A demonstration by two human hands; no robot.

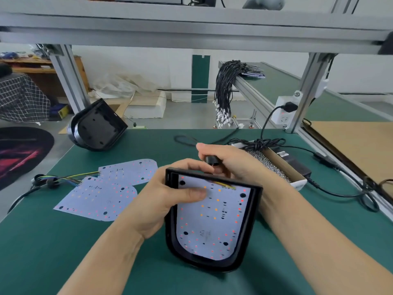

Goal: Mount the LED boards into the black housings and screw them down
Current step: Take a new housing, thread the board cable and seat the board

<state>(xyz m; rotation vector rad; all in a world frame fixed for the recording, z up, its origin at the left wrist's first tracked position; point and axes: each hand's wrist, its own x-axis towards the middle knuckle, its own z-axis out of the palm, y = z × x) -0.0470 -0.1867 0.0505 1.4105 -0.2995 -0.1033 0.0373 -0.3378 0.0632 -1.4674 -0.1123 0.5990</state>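
Observation:
A black housing [253,226] stands tilted on the green mat, with a white LED board [212,226] seated inside it. My left hand [168,199] grips the housing's left wall, thumb pressing on the board. My right hand [227,160] reaches behind the housing's top edge and holds a small black part [211,160] there. Two loose LED boards [100,199] [129,170] with coloured wires [70,179] lie to the left. An empty black housing [97,126] sits tilted at the mat's far left corner.
A cardboard box of screws [274,167] lies right of my hands, with black cables [331,165] and a power adapter beside it. A wall socket [284,111] hangs on the frame post. A bundle of black wire leads [225,92] drapes off the far bench.

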